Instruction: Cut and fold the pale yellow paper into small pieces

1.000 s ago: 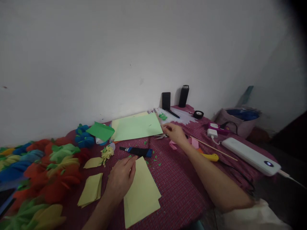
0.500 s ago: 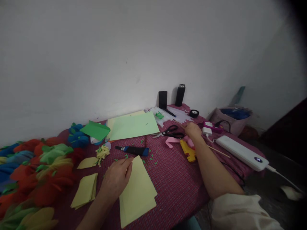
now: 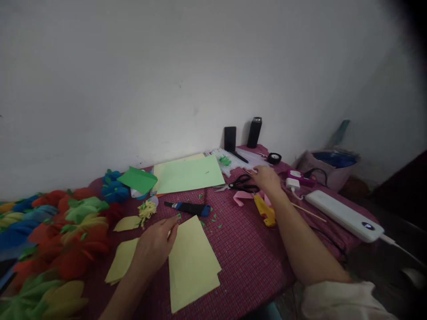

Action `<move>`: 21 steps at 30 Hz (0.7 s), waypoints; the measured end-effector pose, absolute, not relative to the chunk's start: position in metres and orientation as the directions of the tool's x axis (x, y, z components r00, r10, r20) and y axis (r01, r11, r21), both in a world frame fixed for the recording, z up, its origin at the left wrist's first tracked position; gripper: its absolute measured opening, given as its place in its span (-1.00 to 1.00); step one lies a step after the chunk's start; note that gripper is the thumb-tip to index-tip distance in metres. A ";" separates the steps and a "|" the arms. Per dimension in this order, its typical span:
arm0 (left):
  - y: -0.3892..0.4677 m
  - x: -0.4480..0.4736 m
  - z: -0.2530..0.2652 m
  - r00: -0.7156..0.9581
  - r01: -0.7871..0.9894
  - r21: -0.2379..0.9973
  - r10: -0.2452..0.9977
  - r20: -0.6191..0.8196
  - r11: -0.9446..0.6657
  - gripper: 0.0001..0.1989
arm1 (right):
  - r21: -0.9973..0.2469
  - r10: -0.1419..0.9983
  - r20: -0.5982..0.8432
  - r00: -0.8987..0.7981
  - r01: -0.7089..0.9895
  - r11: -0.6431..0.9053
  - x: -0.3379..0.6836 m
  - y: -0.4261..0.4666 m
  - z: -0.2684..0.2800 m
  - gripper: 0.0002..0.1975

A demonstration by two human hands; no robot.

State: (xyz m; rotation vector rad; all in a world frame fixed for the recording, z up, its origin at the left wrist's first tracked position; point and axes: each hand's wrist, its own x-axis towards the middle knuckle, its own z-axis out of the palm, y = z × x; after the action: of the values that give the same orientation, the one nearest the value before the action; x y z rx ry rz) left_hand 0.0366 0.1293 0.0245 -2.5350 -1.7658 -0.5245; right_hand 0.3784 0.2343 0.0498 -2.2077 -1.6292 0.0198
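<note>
My left hand [image 3: 155, 244] hovers at the left edge of the pale yellow paper sheets [image 3: 193, 266], thumb and fingers slightly apart with nothing visible between them. Reaching across the table, my right hand [image 3: 267, 180] has its fingers closed around a thin pencil [image 3: 247, 171], whose end sticks out to the left. Black-handled scissors [image 3: 242, 182] lie just left of that hand. Below it are a yellow glue gun [image 3: 265, 211] and a curled pink strip [image 3: 242, 197]. A blue and black utility knife [image 3: 190, 208] rests beyond the yellow sheets.
Colourful fabric-like flowers [image 3: 70, 226] crowd the left side. Yellow cut pieces [image 3: 122, 260] lie near my left forearm. At the back are a light green sheet [image 3: 190, 173], glue sticks [image 3: 220, 160], a phone [image 3: 230, 138] and a black bottle [image 3: 255, 132]. A white power bank [image 3: 343, 215] sits right.
My left hand has lifted off the yellow sheets and drawn slightly left. My right fingers have closed in on the pencil. The view has shifted a little to the left.
</note>
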 end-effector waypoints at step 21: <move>0.114 0.037 0.006 0.280 0.933 0.178 0.941 0.190 -0.314 -0.71 | -0.320 0.808 0.111 -0.579 0.748 0.581 0.231 0.139 0.014 -0.76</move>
State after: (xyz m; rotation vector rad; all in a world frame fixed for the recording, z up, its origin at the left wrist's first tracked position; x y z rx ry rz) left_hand 0.0373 0.1145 0.0064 -2.5383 -1.8585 -0.4131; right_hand 0.2306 0.1387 0.0141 -1.2887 -2.5678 0.3503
